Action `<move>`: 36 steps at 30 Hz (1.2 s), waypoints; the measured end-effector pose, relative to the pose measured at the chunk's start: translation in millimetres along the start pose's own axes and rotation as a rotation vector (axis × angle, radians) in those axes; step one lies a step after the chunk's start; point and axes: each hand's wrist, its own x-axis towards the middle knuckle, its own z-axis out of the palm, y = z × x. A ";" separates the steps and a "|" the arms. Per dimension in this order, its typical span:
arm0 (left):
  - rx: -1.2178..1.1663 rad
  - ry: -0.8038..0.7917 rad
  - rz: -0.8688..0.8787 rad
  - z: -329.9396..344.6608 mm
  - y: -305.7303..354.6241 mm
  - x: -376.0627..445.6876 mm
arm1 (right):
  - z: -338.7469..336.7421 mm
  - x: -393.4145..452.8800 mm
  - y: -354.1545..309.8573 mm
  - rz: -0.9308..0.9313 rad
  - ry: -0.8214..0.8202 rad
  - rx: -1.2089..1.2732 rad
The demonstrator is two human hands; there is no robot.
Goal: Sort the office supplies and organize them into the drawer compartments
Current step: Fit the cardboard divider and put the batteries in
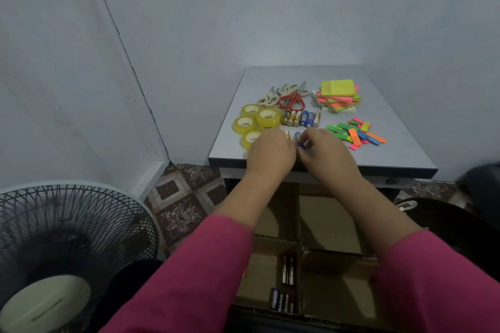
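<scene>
You see four rolls of yellow tape (255, 123) clustered on the grey table (400, 149), the nearest one partly covered by a hand. Behind them lie three pairs of scissors (286, 96): two with pale handles, one with red. Six batteries (301, 118) lie in a row at the centre, with at least two more batteries near the fingers (293, 138), their exact number hidden. You count one stack of sticky notes (338, 96) and one loose heap of coloured page flags (357, 134), too jumbled to number. Below, the cardboard drawer (332, 222) shows four compartments; the near-left one holds about six batteries in the drawer (285, 286), some blurred.
</scene>
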 end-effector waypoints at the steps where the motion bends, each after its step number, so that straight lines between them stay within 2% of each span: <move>1: 0.013 -0.008 -0.003 0.1 -0.1 0.5 | 0.5 -1.9 -1.5 0.015 0.009 -0.001; 5: 0.040 -0.023 -0.029 -2.8 2.6 5.4 | -0.2 -4.3 -2.9 0.082 0.041 0.024; 10: -0.117 0.013 -0.013 -14.2 -1.5 -14.8 | -8.4 -30.4 -1.3 0.173 0.225 0.512; 14: -0.504 -0.009 -0.003 -22.1 -18.0 -51.3 | -8.3 -74.1 1.8 0.200 0.235 0.792; 16: -0.692 -0.096 -0.020 -22.7 -30.2 -69.9 | 0.9 -97.5 7.6 0.233 0.179 0.862; 18: -0.763 -0.228 -0.038 -21.1 -43.2 -83.7 | 14.5 -117.4 12.9 0.282 0.095 0.891; 23: -0.592 -0.762 -0.149 -6.4 -75.9 -113.7 | 37.3 -138.6 17.4 0.371 -0.045 0.940; 25: -0.519 -0.875 -0.205 6.6 -82.6 -126.2 | 38.0 -139.0 17.4 0.373 -0.069 0.944; 28: -0.266 -0.774 -0.220 29.0 -82.2 -132.6 | 35.3 -140.2 16.4 0.385 -0.106 0.947; 31: -0.003 -0.671 -0.066 39.5 -81.7 -135.6 | 34.9 -141.1 15.8 0.397 -0.122 0.959; 34: 0.061 -0.679 0.010 46.4 -88.2 -139.8 | 34.7 -141.5 15.4 0.415 -0.129 0.968; 36: 0.035 -0.674 -0.020 49.4 -91.0 -139.9 | 34.2 -141.7 15.2 0.420 -0.138 0.956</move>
